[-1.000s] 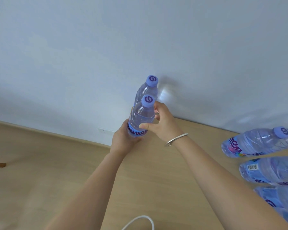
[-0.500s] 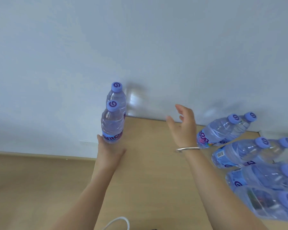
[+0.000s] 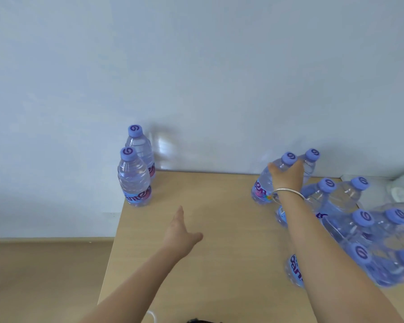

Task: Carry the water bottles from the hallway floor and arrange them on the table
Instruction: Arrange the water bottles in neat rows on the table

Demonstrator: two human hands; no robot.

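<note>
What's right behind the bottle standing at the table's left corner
A second upright bottle stands directly behind the front bottle, close against the wall. Its cap and shoulder show; the front bottle covers most of its lower body and base.

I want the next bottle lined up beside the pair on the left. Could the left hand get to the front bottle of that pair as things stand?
Probably yes. The left hand is open and holds nothing, and only bare table lies between it and the front bottle.
</note>
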